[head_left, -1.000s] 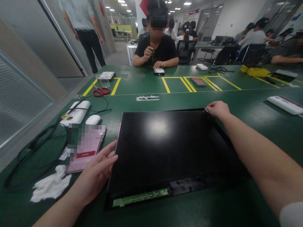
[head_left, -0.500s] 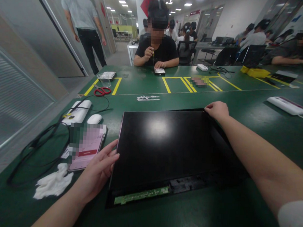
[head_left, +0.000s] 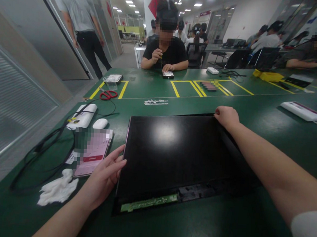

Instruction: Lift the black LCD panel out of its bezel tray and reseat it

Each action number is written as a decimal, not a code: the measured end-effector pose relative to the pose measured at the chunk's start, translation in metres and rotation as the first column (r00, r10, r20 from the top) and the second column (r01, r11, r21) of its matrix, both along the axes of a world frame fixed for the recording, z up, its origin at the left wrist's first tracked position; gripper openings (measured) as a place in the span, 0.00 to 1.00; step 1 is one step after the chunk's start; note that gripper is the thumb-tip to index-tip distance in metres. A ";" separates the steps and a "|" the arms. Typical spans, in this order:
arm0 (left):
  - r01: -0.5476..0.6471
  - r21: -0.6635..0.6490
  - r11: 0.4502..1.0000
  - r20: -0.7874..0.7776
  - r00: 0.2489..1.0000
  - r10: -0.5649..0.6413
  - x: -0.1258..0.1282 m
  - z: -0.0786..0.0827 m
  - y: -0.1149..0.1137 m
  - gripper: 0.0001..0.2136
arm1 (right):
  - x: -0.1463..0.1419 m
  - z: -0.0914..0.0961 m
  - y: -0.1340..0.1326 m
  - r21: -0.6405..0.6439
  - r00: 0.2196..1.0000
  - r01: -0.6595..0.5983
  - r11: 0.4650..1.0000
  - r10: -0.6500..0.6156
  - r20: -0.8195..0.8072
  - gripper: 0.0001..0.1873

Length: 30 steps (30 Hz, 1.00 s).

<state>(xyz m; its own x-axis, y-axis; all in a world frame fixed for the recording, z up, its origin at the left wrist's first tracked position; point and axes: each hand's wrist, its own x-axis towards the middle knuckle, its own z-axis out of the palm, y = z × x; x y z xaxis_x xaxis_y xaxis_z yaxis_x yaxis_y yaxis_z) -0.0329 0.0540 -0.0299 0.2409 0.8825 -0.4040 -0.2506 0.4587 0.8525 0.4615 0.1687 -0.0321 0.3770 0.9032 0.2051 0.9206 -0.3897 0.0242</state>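
Note:
A black display panel (head_left: 172, 155) lies flat on the green table (head_left: 268, 121), with a green circuit strip (head_left: 149, 203) showing along its near edge. My left hand (head_left: 103, 177) rests against the panel's left edge, fingers stretched out and slightly apart. At the panel's far right corner, my right hand (head_left: 226, 116) has its fingers curled over the edge, gripping it.
Left of the panel lie a phone (head_left: 93, 154), a crumpled white cloth (head_left: 59, 189), black cables (head_left: 38, 150), a white mouse (head_left: 100, 123) and red scissors (head_left: 108, 94). A white device (head_left: 301, 111) sits at the right. A person in black (head_left: 166, 51) works across the table; others sit behind, one stands at the left.
Both hands stay on the panel. The view has shifted slightly and the standing person at the left has moved a little further away.

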 end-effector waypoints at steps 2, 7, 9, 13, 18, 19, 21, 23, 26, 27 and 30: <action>0.000 0.003 1.000 -0.008 1.000 0.000 0.000 0.000 0.000 0.37 | -0.002 0.001 -0.001 -0.021 1.000 -0.016 1.000 0.016 0.017 0.17; 0.018 0.013 1.000 -0.007 1.000 -0.018 0.000 0.001 0.000 0.40 | -0.006 0.001 -0.002 -0.078 0.999 -0.005 0.997 0.009 0.052 0.22; 0.017 0.016 1.000 -0.006 1.000 -0.017 -0.001 0.000 -0.001 0.40 | -0.007 0.001 -0.002 -0.102 0.998 0.007 0.995 -0.001 0.058 0.23; 0.018 0.019 1.000 0.002 1.000 -0.018 -0.002 -0.001 0.000 0.39 | -0.007 0.001 -0.001 -0.136 0.997 0.033 0.990 -0.023 0.068 0.23; 0.030 0.027 0.999 0.024 0.999 -0.030 -0.003 -0.004 0.001 0.39 | -0.010 0.003 0.000 -0.154 0.995 0.036 0.987 -0.022 0.095 0.25; 0.029 0.031 0.999 0.027 0.999 -0.030 -0.003 -0.004 0.001 0.39 | -0.012 0.003 -0.001 -0.157 0.995 0.032 0.987 -0.016 0.102 0.25; 0.026 0.038 0.999 0.032 0.999 -0.027 -0.002 -0.004 0.002 0.38 | -0.015 0.004 -0.001 -0.169 0.994 0.018 0.985 0.001 0.113 0.25; 0.024 0.039 0.999 0.033 0.999 -0.025 -0.003 -0.003 0.001 0.37 | -0.018 0.005 -0.002 -0.181 0.993 0.004 0.983 0.017 0.119 0.25; 0.020 0.032 0.999 0.019 1.000 -0.020 -0.003 -0.003 0.001 0.36 | -0.022 0.006 -0.003 -0.193 0.992 -0.003 0.981 0.028 0.124 0.24; 0.020 0.030 0.999 0.014 1.000 -0.020 -0.004 -0.003 0.000 0.36 | -0.023 0.006 -0.003 -0.196 0.992 -0.001 0.981 0.027 0.126 0.24; 0.025 0.033 0.999 0.015 1.000 -0.025 -0.003 -0.002 0.000 0.37 | -0.025 0.007 -0.001 -0.201 0.992 0.007 0.980 0.019 0.125 0.22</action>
<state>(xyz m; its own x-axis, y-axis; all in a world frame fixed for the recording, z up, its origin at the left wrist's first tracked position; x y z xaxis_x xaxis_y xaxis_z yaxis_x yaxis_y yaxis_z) -0.0359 0.0545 -0.0321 0.2690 0.8889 -0.3708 -0.2525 0.4366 0.8635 0.4365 0.1679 -0.0251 0.3543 0.9328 0.0652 0.9076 -0.3598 0.2165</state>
